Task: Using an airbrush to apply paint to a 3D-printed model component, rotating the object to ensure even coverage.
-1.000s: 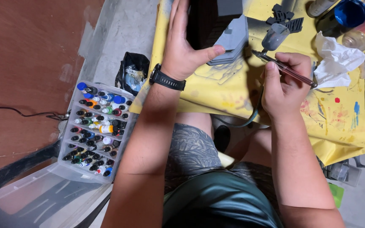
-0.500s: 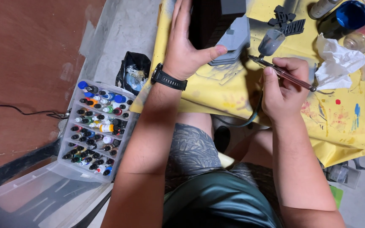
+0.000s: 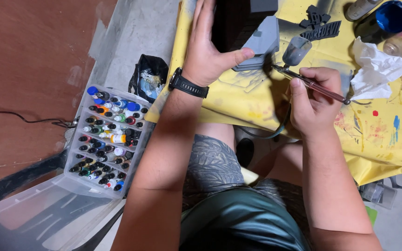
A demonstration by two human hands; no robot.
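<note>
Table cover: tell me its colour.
Yellow table cover, speckled with paint stains; seen in the head view.
</note>
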